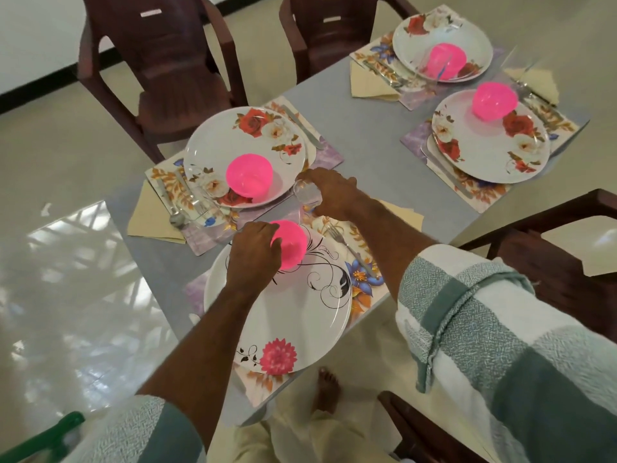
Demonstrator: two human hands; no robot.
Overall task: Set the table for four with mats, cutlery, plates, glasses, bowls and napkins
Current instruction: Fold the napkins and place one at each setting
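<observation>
Nearest setting: my left hand (255, 253) curls round the pink bowl (291, 244) on the swirl-patterned plate (300, 315), apparently to seat it toward the plate's far edge as on the other plates. My right hand (329, 195) grasps a clear glass (305, 192) from above, just beyond that plate, probably to stand it at the mat's (359, 289) top corner, clear of the fork (347, 248) lying to the plate's right. A cream napkin (405, 213) peeks from under my right forearm.

Middle: a rose plate (233, 138) carries its bowl, with spoon (175, 217) and napkin at left, knife (305, 128) at right. Far: two more rose plates with bowls; their glasses are hard to make out.

Surface: a grey table (367, 155) ringed by dark brown chairs (160, 61), on a pale, glossy tiled floor (60, 262).
</observation>
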